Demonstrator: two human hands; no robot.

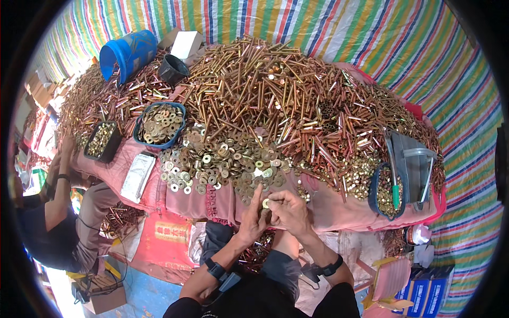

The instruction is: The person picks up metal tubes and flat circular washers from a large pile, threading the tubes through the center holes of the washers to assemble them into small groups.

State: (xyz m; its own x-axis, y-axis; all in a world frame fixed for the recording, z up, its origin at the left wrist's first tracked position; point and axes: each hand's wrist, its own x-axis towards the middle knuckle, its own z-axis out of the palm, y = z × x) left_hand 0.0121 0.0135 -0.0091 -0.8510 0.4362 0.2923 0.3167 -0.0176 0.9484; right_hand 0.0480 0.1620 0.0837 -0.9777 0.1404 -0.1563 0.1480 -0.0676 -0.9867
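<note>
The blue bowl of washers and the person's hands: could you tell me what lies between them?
In the head view, a loose heap of brass washers on pink cloth lies between the blue bowl and both hands.

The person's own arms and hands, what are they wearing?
Both hands are bare, no gloves. The left hand has a dark band with a blue-grey block strapped at the wrist; the right hand has a similar dark strap with a grey clip. Dark sleeves begin near the elbows.

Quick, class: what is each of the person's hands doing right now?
Left hand: fingers partly open, forefinger touching the washer.
Right hand: closed on the washer, pinching it at the fingertips.
</note>
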